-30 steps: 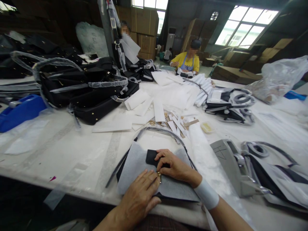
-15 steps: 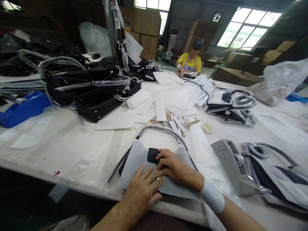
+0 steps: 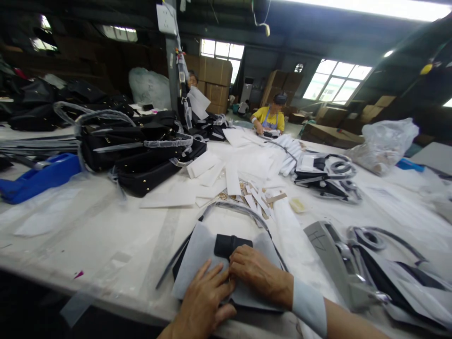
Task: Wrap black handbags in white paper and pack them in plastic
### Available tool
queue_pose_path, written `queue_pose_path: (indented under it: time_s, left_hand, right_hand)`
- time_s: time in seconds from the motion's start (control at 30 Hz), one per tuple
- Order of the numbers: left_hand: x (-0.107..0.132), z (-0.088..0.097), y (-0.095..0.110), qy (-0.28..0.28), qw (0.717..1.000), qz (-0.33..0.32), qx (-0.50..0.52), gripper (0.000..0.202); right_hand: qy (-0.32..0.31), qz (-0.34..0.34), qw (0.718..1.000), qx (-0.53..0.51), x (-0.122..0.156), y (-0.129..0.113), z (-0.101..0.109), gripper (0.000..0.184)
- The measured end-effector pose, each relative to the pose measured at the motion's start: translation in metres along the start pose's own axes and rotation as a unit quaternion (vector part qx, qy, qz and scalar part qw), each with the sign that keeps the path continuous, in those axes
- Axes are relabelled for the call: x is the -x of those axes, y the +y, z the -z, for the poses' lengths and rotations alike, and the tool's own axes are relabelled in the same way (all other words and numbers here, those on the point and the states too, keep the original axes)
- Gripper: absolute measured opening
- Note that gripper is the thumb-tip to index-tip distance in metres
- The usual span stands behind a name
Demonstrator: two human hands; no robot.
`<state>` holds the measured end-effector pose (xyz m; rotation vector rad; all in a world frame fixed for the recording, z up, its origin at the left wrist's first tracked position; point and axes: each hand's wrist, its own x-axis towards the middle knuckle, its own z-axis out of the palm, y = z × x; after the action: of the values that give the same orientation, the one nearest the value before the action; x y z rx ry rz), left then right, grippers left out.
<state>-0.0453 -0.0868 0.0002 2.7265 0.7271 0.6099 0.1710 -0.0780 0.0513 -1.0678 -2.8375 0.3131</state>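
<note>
A black handbag lies in front of me, its front covered by a pale grey protective sheet. Its film-wrapped handle arches away from me. On top of the sheet sits a black closure tab with a narrow loop across it. My left hand rests on the sheet's lower left, fingers extended and spread. Just below the tab, my right hand has its fingers bent and drawn together, with the fingertips meeting my left fingers. Whatever lies under those fingertips is hidden.
A grey tape dispenser and another wrapped bag are to the right. Black handbags and a blue dispenser occupy the left. Card strips and white sheets lie beyond the handle. A co-worker sits opposite.
The view has tilted up. My right hand has moved off the tab to just below it, exposing the tab's full width and loop, and its fingers are drawn closer together. My left hand stays on the sheet.
</note>
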Motion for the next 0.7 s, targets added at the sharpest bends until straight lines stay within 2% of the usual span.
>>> queue_pose_path:
  time_s: [0.07, 0.13, 0.23, 0.3, 0.37, 0.47, 0.57, 0.63, 0.7]
  left_hand:
    - [0.004, -0.006, -0.003, 0.037, 0.998, -0.034, -0.032, 0.065]
    - [0.004, -0.009, -0.003, 0.055, 0.997, -0.034, -0.039, 0.063]
    - [0.001, -0.008, 0.001, 0.033, 0.999, 0.018, 0.002, 0.051]
    - [-0.001, -0.006, 0.003, 0.011, 0.999, 0.041, 0.025, 0.042]
    - [-0.001, -0.007, 0.004, 0.012, 0.999, 0.039, 0.016, 0.039]
    - [0.004, -0.011, -0.001, 0.068, 0.996, -0.013, -0.053, 0.044]
    - [0.010, -0.014, -0.010, 0.144, 0.968, -0.112, -0.170, 0.038]
    - [0.012, -0.015, -0.015, 0.169, 0.943, -0.156, -0.240, 0.034]
    - [0.014, -0.018, -0.017, 0.175, 0.929, -0.169, -0.280, 0.034]
  right_hand:
    - [-0.007, -0.001, 0.999, 0.033, -0.002, -0.001, 0.002, 0.014]
    - [-0.010, 0.002, 0.998, 0.068, -0.006, -0.003, 0.001, 0.013]
    - [-0.007, -0.016, 0.994, 0.109, -0.012, -0.008, -0.007, 0.011]
    - [0.000, -0.057, 0.992, 0.116, -0.015, -0.011, -0.016, 0.008]
    - [0.011, -0.109, 0.989, 0.100, -0.016, -0.015, -0.023, 0.003]
    - [0.035, -0.183, 0.982, 0.025, -0.014, -0.018, -0.023, 0.003]
    - [0.076, -0.221, 0.970, -0.062, -0.003, -0.020, -0.017, 0.004]
    - [0.113, -0.197, 0.973, -0.048, 0.010, -0.019, -0.019, 0.027]
    - [0.138, -0.135, 0.981, 0.032, 0.025, -0.014, -0.028, 0.055]
